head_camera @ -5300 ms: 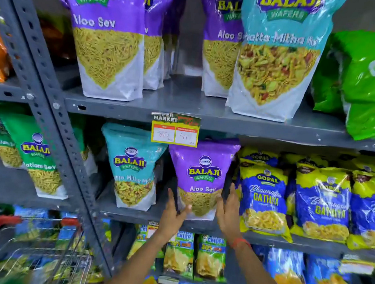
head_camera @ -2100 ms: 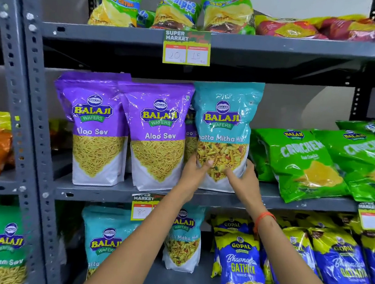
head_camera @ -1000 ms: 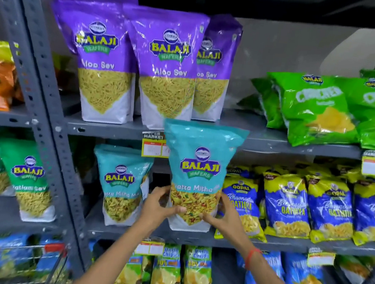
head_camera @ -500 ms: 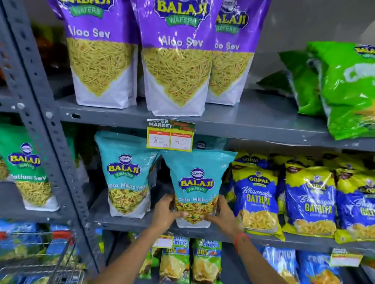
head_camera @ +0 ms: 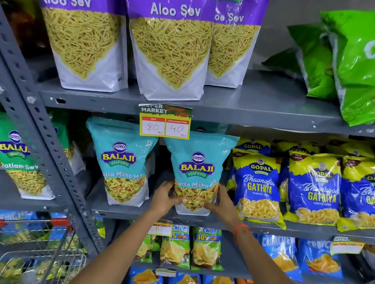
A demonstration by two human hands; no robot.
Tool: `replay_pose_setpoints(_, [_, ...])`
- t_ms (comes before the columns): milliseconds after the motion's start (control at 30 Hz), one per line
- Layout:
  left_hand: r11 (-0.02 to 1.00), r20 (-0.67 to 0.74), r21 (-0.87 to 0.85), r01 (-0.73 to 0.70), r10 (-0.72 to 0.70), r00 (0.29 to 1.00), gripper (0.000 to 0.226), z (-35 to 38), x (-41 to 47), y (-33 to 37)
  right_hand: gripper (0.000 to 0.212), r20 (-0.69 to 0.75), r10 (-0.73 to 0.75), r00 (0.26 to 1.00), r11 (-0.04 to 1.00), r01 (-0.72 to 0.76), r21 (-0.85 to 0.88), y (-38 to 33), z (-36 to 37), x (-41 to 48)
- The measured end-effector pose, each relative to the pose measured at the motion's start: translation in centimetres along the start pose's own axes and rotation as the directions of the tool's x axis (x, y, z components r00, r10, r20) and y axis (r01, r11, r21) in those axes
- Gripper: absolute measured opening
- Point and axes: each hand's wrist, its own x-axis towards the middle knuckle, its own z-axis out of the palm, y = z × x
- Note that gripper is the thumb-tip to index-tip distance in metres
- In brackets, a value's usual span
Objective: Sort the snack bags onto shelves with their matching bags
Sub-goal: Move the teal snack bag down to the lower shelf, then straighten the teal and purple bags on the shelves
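Observation:
A teal Khatta Mitha Mix bag (head_camera: pixel 196 166) stands upright on the middle shelf (head_camera: pixel 311 230). My left hand (head_camera: pixel 164 196) grips its lower left side and my right hand (head_camera: pixel 218 203) grips its lower right side. A matching teal bag (head_camera: pixel 122 160) stands just left of it. On the upper shelf (head_camera: pixel 266 113) three purple Aloo Sev bags (head_camera: pixel 169 42) stand in a row.
Blue-and-yellow Gathiya bags (head_camera: pixel 313 189) stand right of the held bag. Green Ratlami Sev bags (head_camera: pixel 16 154) sit beyond the grey upright post (head_camera: pixel 43 140). Green bags (head_camera: pixel 370 64) lie on the upper shelf's right. A price tag (head_camera: pixel 165 122) hangs above. A shopping cart (head_camera: pixel 24 256) is at the lower left.
The teal bag was taken down from the upper shelf, where it stood beside the purple bags, and set on the middle shelf next to the matching teal bag. Both hands stay on it.

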Motion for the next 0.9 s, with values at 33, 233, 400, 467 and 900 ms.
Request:
replay_pose_setpoints(33, [1.000, 0.004, 0.007, 0.006, -0.006, 1.000, 0.058, 0.0, 0.0, 0.0, 0.078, -0.003, -0.002, 1.000, 1.000, 0.002, -0.005, 0.1, 0.1, 0.0])
replay_pose_setpoints(233, [0.998, 0.032, 0.051, 0.040, -0.042, 0.999, 0.063, 0.0, 0.2, -0.1, 0.076, -0.022, -0.005, 1.000, 1.000, 0.005, -0.006, 0.0, 0.4, -0.3])
replay_pose_setpoints(400, [0.997, 0.044, 0.048, 0.066, -0.069, 0.997, 0.067, 0.1, 0.1, 0.0, 0.081, -0.025, 0.026, 0.999, 1.000, -0.026, 0.008, -0.2, 0.3, -0.5])
replay_pose_setpoints(467, [0.996, 0.056, 0.025, 0.091, -0.092, 0.994, 0.071, 0.1, 0.0, 0.2, 0.083, -0.004, 0.040, 0.999, 0.999, -0.040, 0.006, -0.4, 0.2, -0.5])
replay_pose_setpoints(900, [0.903, -0.060, 0.428, -0.021, 0.052, 0.997, 0.032, -5.7, -5.8, 13.7, 0.005, -0.571, -0.393, 0.721, 0.857, 0.512, 0.056, -15.1, 0.5, -5.4])
